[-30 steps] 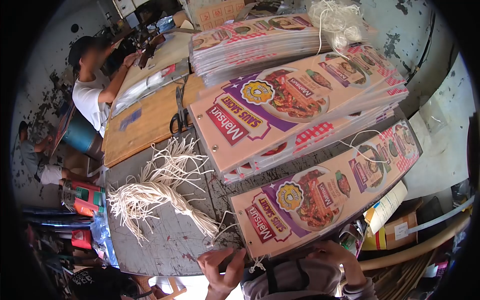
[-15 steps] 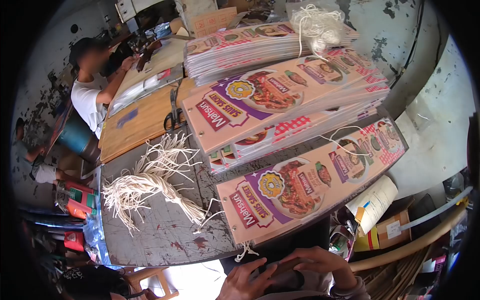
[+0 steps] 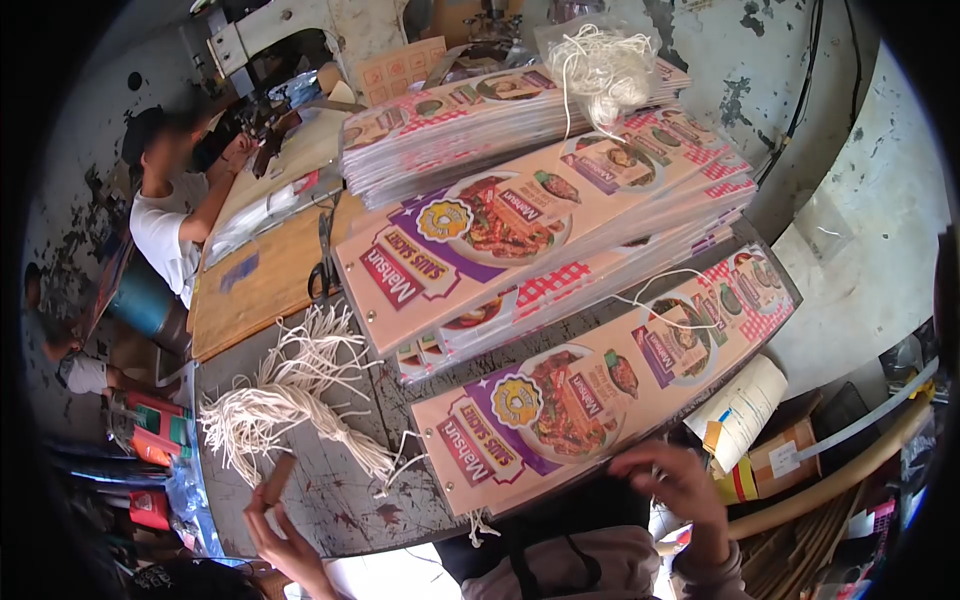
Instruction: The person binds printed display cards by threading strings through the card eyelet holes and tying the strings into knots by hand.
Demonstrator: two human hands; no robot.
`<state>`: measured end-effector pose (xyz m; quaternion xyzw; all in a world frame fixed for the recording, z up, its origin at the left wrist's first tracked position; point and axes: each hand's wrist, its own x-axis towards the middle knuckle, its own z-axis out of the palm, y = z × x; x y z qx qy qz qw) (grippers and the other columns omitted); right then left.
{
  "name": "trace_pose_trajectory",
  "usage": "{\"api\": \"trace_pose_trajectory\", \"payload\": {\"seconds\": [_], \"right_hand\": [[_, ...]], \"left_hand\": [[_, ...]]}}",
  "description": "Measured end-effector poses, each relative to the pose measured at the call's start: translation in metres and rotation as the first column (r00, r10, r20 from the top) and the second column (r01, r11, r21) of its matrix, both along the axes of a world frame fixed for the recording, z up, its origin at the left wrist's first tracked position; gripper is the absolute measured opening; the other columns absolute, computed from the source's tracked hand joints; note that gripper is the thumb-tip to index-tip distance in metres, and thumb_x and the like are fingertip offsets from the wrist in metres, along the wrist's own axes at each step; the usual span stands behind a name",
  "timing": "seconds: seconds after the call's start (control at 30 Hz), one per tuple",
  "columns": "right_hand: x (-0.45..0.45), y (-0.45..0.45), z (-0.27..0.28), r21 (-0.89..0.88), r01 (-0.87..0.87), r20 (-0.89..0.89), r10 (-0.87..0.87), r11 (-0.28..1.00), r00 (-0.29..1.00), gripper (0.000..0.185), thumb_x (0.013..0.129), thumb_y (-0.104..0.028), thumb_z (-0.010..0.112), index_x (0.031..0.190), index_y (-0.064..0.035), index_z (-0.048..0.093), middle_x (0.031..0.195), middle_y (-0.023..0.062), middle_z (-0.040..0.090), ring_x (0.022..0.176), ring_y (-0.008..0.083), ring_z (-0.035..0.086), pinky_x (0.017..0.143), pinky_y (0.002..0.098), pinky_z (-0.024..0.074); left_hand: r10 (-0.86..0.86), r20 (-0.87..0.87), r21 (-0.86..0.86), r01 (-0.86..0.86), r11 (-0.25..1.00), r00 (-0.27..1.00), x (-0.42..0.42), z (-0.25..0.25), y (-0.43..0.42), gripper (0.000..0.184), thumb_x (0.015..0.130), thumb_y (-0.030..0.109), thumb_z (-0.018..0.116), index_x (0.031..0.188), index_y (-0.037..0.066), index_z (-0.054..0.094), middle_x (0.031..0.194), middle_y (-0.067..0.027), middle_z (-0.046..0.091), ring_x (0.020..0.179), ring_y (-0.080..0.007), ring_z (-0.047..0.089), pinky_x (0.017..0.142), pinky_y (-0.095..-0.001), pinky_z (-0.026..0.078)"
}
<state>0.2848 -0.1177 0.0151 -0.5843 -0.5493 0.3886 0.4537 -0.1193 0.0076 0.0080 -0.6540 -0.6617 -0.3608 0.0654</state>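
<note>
My left hand (image 3: pixel 285 540) is over the table's front edge, its fingers closed on a small flat brown piece (image 3: pixel 279 480). To the right, my right hand (image 3: pixel 680 485) hangs by the near edge of a printed sheet stack (image 3: pixel 560 415), fingers loosely bent and apart, nothing visible in them. White strings show at that stack's left corner, and a loop of string (image 3: pixel 665 312) lies across its top. A bundle of white cords (image 3: pixel 300 410) rests on the grey table (image 3: pixel 340 505). Behind is a taller stack of the same printed sheets (image 3: pixel 520 225).
Black scissors (image 3: pixel 322 255) lie on a wooden board (image 3: pixel 255 290). A tangle of white string in plastic (image 3: pixel 605 70) tops the rear stack (image 3: pixel 450 125). A person in white (image 3: pixel 165 225) works at the far left. A paper roll (image 3: pixel 735 410) stands right of the table.
My hands were close together by my lap and have moved apart: the left went left over the table with the brown piece, the right moved up and right. The view has shifted.
</note>
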Motion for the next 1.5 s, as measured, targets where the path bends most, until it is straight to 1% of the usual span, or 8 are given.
{"api": "trace_pose_trajectory", "payload": {"seconds": [0.13, 0.43, 0.6, 0.8, 0.87, 0.93, 1.07, 1.5], "right_hand": [[0.033, 0.024, 0.018, 0.151, 0.415, 0.304, -0.441, 0.897, 0.844, 0.018, 0.076, 0.001, 0.062, 0.094, 0.0, 0.063, 0.088, 0.0112, 0.063, 0.081, 0.0243, 0.061, 0.073, 0.0326, 0.0479], [0.075, 0.104, 0.013, 0.238, 0.297, 0.601, -0.381, 0.925, 0.703, 0.021, 0.075, -0.007, 0.063, 0.095, -0.0005, 0.061, 0.098, 0.0159, 0.058, 0.096, 0.0358, 0.052, 0.085, 0.0414, 0.0434], [0.086, 0.133, 0.003, 0.259, 0.381, 0.808, -0.415, 0.887, 0.417, 0.011, 0.073, -0.007, 0.064, 0.083, -0.0034, 0.064, 0.093, 0.012, 0.059, 0.095, 0.034, 0.052, 0.083, 0.0422, 0.0432], [0.074, 0.125, 0.01, 0.497, 0.266, 0.685, -0.561, 0.826, 0.465, 0.005, 0.076, 0.0, 0.06, 0.081, -0.001, 0.059, 0.081, 0.0112, 0.059, 0.08, 0.0269, 0.057, 0.075, 0.0365, 0.0445], [0.05, 0.106, 0.019, 0.233, 0.404, 0.27, -0.458, 0.884, 0.847, 0.007, 0.081, 0.0, 0.056, 0.088, 0.0003, 0.055, 0.077, 0.0097, 0.058, 0.073, 0.0201, 0.059, 0.069, 0.0302, 0.0457], [0.012, 0.092, 0.022, 0.052, 0.362, -0.04, -0.36, 0.931, 0.932, 0.01, 0.084, 0.001, 0.053, 0.094, 0.0007, 0.051, 0.073, 0.0079, 0.056, 0.069, 0.0142, 0.059, 0.065, 0.0258, 0.0454], [-0.049, 0.079, 0.023, 0.082, 0.006, 0.394, -0.038, 0.997, 0.918, 0.018, 0.078, 0.004, 0.056, 0.094, -0.0027, 0.051, 0.079, 0.0102, 0.052, 0.068, 0.0239, 0.056, 0.061, 0.0321, 0.0458], [-0.112, 0.094, 0.011, 0.232, -0.32, 0.526, 0.158, 0.919, 0.836, 0.022, 0.076, -0.005, 0.065, 0.095, -0.0001, 0.054, 0.08, 0.0112, 0.046, 0.072, 0.0266, 0.05, 0.06, 0.0354, 0.0421]], "left_hand": [[0.09, 0.168, -0.004, -0.091, 0.996, 0.982, 0.003, -0.011, 0.024, 0.029, 0.093, 0.014, 0.049, 0.116, -0.003, 0.053, 0.102, -0.0198, 0.061, 0.093, -0.0325, 0.06, 0.078, -0.0397, 0.045], [0.071, -0.046, -0.078, -0.075, 0.994, 0.996, 0.024, -0.031, 0.038, 0.031, 0.085, 0.014, 0.057, 0.112, -0.001, 0.055, 0.107, -0.0189, 0.059, 0.098, -0.0381, 0.056, 0.083, -0.0459, 0.044], [0.049, -0.193, -0.129, -0.075, 0.989, 0.98, 0.034, -0.022, 0.032, 0.034, 0.083, 0.018, 0.06, 0.114, 0.003, 0.054, 0.12, -0.0157, 0.053, 0.108, -0.0354, 0.052, 0.088, -0.0482, 0.04], [0.132, -0.228, 0.043, -0.125, 0.991, 0.965, 0.06, -0.017, 0.012, 0.034, 0.08, 0.008, 0.06, 0.113, 0.005, 0.055, 0.121, -0.0188, 0.05, 0.104, -0.037, 0.054, 0.086, -0.0485, 0.043], [-0.07, 0.054, -0.085, 0.075, 0.994, 0.996, 0.079, -0.013, -0.012, 0.025, 0.08, 0.006, 0.058, 0.105, 0.002, 0.058, 0.108, -0.0189, 0.055, 0.098, -0.0317, 0.057, 0.075, -0.0405, 0.048], [-0.264, 0.357, -0.261, 0.367, 0.893, 0.896, 0.105, 0.001, -0.026, 0.012, 0.08, -0.001, 0.057, 0.091, -0.002, 0.062, 0.081, -0.0125, 0.061, 0.077, -0.0241, 0.061, 0.069, -0.0347, 0.049], [-0.225, 0.496, -0.424, 0.46, 0.78, 0.838, 0.121, -0.003, -0.028, 0.016, 0.083, -0.003, 0.057, 0.098, -0.001, 0.064, 0.083, -0.0128, 0.064, 0.064, -0.0158, 0.065, 0.055, -0.0254, 0.05], [-0.134, 0.705, -0.469, 0.6, 0.648, 0.696, 0.126, -0.007, -0.015, 0.011, 0.084, -0.001, 0.059, 0.094, -0.003, 0.063, 0.079, -0.012, 0.066, 0.061, -0.0156, 0.067, 0.05, -0.0245, 0.052]]}}
